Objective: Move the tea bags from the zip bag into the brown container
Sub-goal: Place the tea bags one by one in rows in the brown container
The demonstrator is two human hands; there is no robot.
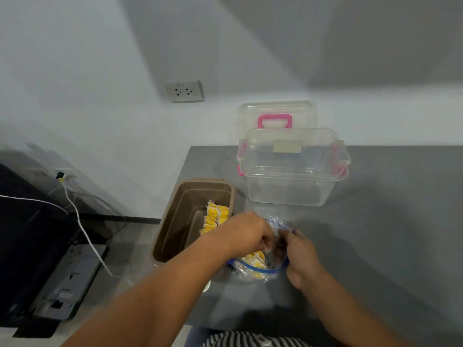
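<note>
The clear zip bag (258,269) with a blue zip strip lies open on the grey table, with yellow tea bags (254,261) inside. My left hand (246,232) reaches into the bag's mouth, fingers curled down among the tea bags; whether it grips any is hidden. My right hand (302,256) pinches the bag's right edge and holds it open. Just left stands the brown container (175,221), at the table's left edge, with several yellow tea bags (215,217) stacked along its right side.
A clear plastic box (293,171) with pink latches stands behind the bag, and its lid with a pink handle (275,120) leans on the wall. The table's left edge (185,161) drops to the floor, where cables and a dark device lie.
</note>
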